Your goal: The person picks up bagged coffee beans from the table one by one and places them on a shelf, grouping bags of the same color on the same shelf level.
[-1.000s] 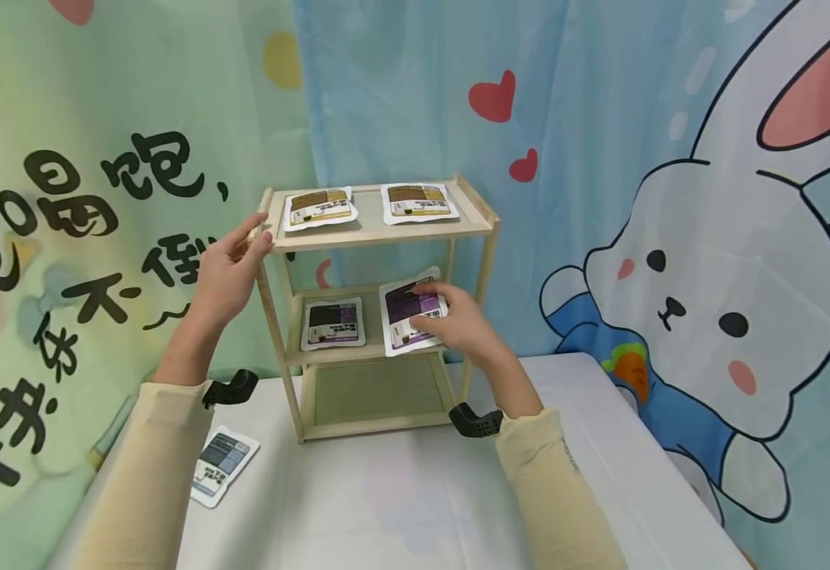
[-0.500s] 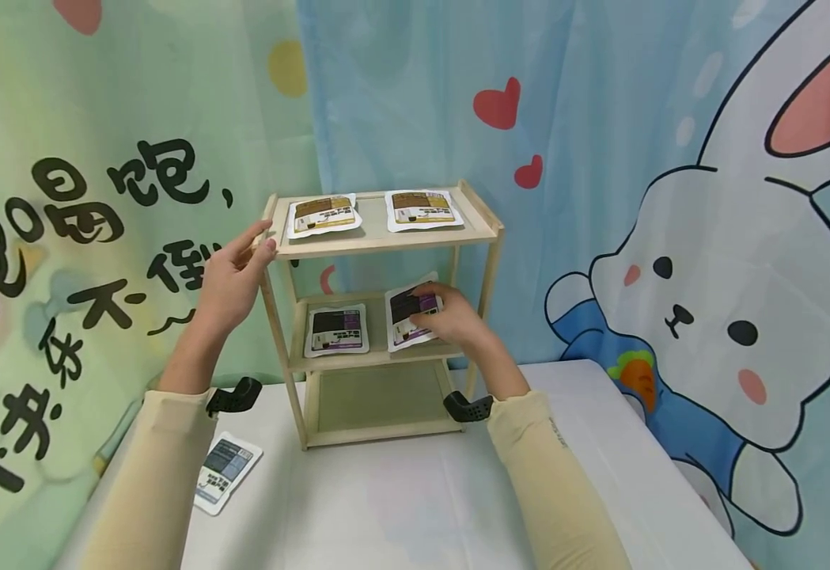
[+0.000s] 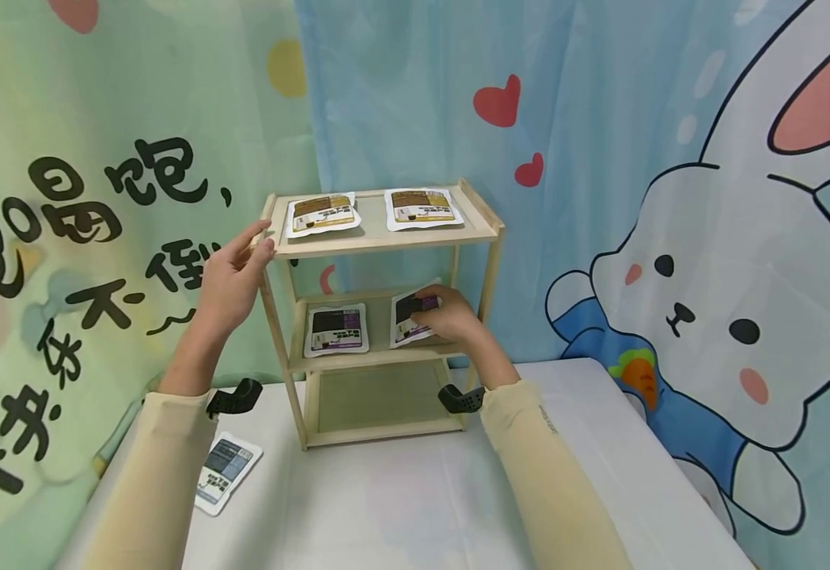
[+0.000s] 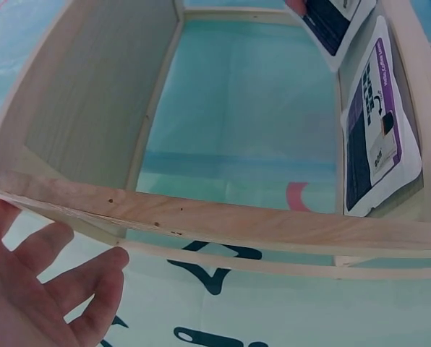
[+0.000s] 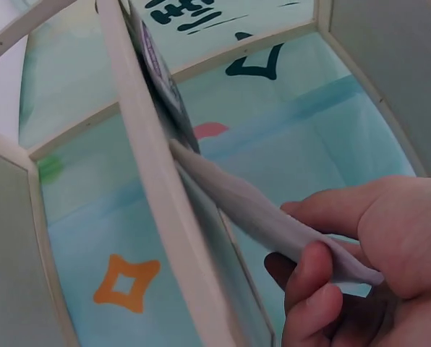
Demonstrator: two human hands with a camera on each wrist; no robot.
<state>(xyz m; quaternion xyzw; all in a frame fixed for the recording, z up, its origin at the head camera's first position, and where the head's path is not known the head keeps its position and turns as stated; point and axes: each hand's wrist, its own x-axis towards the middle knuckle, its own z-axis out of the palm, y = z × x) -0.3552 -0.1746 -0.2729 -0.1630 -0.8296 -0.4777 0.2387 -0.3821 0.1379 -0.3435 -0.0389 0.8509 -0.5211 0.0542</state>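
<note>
My left hand (image 3: 232,277) holds the left front corner of the top board of a small three-tier wooden shelf (image 3: 386,245). In the left wrist view its fingers (image 4: 92,289) spread beside the wooden rail. My right hand (image 3: 450,317) pinches a white pouch with a black and purple label (image 3: 406,323) by its right side, at the right of the middle tier. The right wrist view shows this pouch (image 5: 252,206) tilted, one edge down at the tier and the other between thumb and fingers. A matching purple pouch (image 3: 336,330) lies left of it.
Two pouches with brown and yellow labels, the left one (image 3: 323,214) and the right one (image 3: 424,209), lie on the top tier. A pouch with a grey-blue label (image 3: 226,472) lies on the white table (image 3: 358,507). A printed curtain (image 3: 400,95) hangs behind.
My right hand has moved the purple pouch slightly back and deeper onto the middle tier, and its near end has lowered. The left hand stays at the shelf's corner.
</note>
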